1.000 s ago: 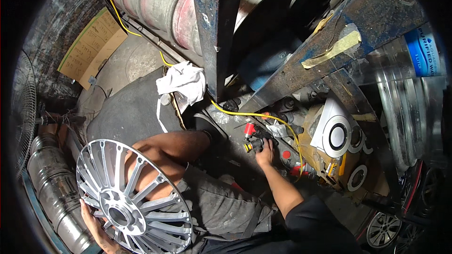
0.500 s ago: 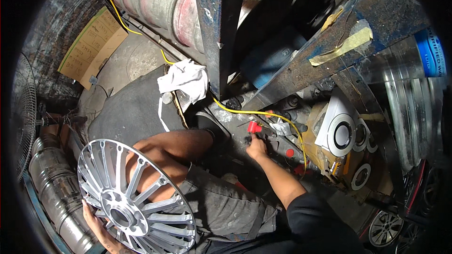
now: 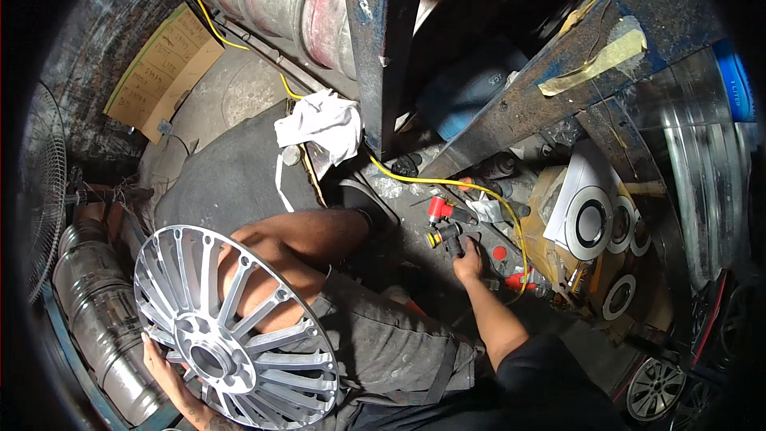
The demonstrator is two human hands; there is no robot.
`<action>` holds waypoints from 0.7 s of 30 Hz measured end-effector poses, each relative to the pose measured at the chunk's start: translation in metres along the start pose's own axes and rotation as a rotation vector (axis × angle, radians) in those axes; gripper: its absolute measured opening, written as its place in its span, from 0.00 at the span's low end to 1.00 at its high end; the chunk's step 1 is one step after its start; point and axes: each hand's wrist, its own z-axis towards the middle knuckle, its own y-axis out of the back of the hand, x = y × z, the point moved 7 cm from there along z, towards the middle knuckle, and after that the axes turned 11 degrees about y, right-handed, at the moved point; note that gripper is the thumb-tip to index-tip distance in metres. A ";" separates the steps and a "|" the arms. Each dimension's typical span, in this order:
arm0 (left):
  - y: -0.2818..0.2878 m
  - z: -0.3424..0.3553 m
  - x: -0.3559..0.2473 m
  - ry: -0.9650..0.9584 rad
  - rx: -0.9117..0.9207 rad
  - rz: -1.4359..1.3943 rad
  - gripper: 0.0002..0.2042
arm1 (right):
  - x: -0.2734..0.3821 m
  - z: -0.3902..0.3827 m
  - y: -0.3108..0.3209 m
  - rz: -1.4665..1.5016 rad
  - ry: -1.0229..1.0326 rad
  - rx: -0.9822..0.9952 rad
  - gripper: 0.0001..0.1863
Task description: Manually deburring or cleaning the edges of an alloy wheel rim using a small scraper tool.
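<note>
A silver multi-spoke wheel center (image 3: 279,343) rests tilted against my bare leg, its round hub facing up. My left hand (image 3: 163,367) grips its lower left edge, with some fingers hidden behind the spokes. Low over the floor, my right hand (image 3: 468,263) is closed around a small black angled grinder (image 3: 452,244) with a yellow disc at its head. A similar tool with a red head (image 3: 439,207) lies just beyond it. Near my right hand are a red round disc (image 3: 499,253) and a red tool (image 3: 519,281) on the floor.
A yellow hose (image 3: 423,181) runs past a blue steel post (image 3: 369,56). White cloth (image 3: 323,124) hangs beside a dark grey mat (image 3: 231,172). Boxes with white ring-marked discs (image 3: 589,222) stand at right. Metal barrels (image 3: 279,0) lie at the back; a fan (image 3: 48,191) stands left.
My right hand has moved right and slightly nearer, and the black grinder now shows clearly in it. The wheel center stays in my left hand, and the view has shifted slightly.
</note>
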 end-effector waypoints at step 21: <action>0.022 0.024 0.029 -0.030 0.020 0.073 0.28 | -0.105 -0.081 0.033 0.189 -0.080 0.115 0.13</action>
